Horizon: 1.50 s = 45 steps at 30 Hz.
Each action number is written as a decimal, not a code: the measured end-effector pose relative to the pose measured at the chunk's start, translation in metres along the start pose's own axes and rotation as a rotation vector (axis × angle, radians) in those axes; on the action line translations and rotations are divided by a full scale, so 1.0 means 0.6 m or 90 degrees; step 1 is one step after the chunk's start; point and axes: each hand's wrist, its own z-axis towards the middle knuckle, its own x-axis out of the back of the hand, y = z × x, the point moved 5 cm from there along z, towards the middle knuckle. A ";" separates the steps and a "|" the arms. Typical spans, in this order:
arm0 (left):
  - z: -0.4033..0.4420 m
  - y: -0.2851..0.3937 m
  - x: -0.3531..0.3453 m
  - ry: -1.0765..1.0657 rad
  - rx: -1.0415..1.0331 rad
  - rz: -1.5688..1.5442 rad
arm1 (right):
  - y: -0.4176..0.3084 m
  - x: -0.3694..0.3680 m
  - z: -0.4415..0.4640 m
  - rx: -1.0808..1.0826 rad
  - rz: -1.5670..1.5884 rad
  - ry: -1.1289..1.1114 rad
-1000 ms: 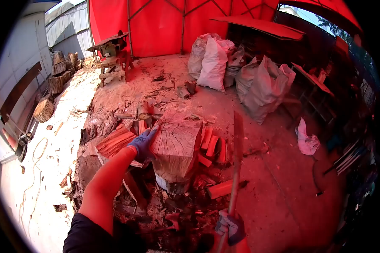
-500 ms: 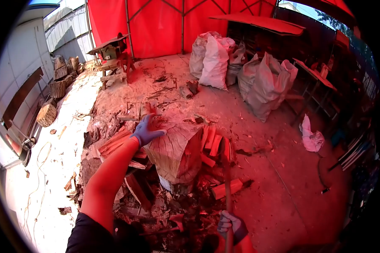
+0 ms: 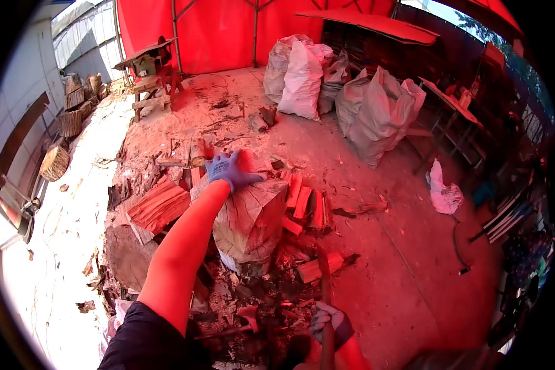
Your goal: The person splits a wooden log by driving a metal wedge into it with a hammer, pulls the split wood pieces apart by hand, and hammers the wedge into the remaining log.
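My left hand (image 3: 229, 171), in a blue-grey work glove, lies at the far side of the top of a big chopping block (image 3: 243, 213). Its fingers are spread and the thumb points right; I cannot tell how firmly it touches the wood. Low in the view, my right hand (image 3: 330, 324), gloved too, is closed around a long wooden handle (image 3: 325, 280) that stands roughly upright. Whatever head the handle has cannot be made out. Split firewood pieces (image 3: 301, 200) lie to the right of the block, and a larger split log (image 3: 159, 205) is on its left.
A small axe-like tool (image 3: 248, 316) lies among wood chips near my feet. Full sacks (image 3: 379, 114) stand at the back right. A saw bench (image 3: 151, 77) and stacked log rounds (image 3: 71, 123) are at the back left. A white bag (image 3: 444, 191) lies on the right.
My left hand has shifted slightly right and farther over the block's top. The whole view has turned a little, moving the surroundings left and up. My right hand keeps its hold on the handle.
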 end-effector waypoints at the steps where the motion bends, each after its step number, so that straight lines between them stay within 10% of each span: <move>1: -0.004 -0.001 0.003 0.005 0.003 -0.001 | -0.007 -0.001 0.006 0.003 0.008 -0.001; 18: 0.048 0.058 -0.026 -0.096 -0.445 -0.051 | -0.024 0.006 0.038 -0.027 0.031 -0.070; 29: 0.097 -0.075 -0.054 -0.224 -0.358 -0.134 | 0.003 0.006 0.026 -0.063 0.041 -0.073; 45: -0.033 -0.120 -0.023 0.016 -0.119 -0.173 | -0.011 -0.037 0.015 0.014 -0.052 0.000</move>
